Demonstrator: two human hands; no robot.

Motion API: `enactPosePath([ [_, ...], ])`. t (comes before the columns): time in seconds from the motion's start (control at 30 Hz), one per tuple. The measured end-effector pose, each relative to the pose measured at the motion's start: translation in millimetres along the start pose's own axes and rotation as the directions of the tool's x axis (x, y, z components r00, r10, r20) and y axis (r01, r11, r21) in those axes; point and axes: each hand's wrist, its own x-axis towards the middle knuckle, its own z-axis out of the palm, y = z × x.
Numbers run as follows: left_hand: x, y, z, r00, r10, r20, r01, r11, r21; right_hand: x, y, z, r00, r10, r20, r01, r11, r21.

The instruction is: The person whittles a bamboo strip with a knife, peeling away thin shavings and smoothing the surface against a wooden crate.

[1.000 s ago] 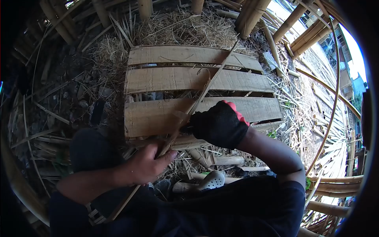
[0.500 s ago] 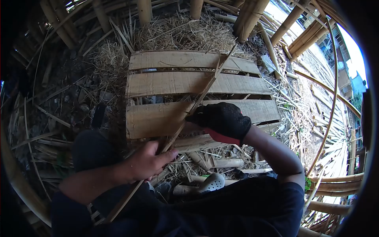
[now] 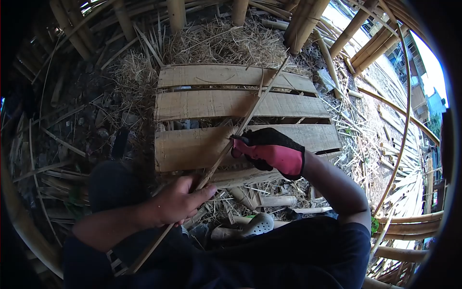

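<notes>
A long, thin bamboo strip (image 3: 250, 113) slants from my lap up across a low slatted wooden platform (image 3: 192, 149). My bare left hand (image 3: 180, 202) is wrapped round its lower part, thumb lying along it. Farther up, over the nearer slats, my right hand (image 3: 269, 151) wears a black and pinkish-red glove. Its fingers are pinched together at the strip, near a joint in the bamboo; whether they hold anything else is hidden. The strip's far end reaches over the farthest slat.
Bamboo posts (image 3: 305, 24) stand behind the platform, with straw-like shavings (image 3: 226, 43) between. Split bamboo pieces (image 3: 399, 178) litter the ground at right. A grey perforated clog (image 3: 260, 224) shows below the platform, beside cut bamboo lengths (image 3: 279, 201). A curved bamboo strip (image 3: 408, 111) arches at right.
My right hand has rolled over at the strip, so the glove's pinkish-red side now shows instead of mostly black. My left hand stays wrapped round the strip in nearly the same place.
</notes>
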Motion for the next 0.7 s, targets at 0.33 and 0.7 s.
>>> enactPosePath([
  [0.33, 0.6, -2.6, -2.2, 0.997, 0.062, 0.035, -0.051, 0.962, -0.270, 8.8, 7.0, 2.8, 0.979, -0.192, -0.073, 0.177, 0.969, -0.172],
  [0.7, 4.6, -4.0, -0.8, 0.998, 0.069, -0.005, -0.068, 0.969, -0.239, 24.9, 20.6, 3.8, 0.906, -0.423, 0.012, 0.389, 0.822, -0.416],
])
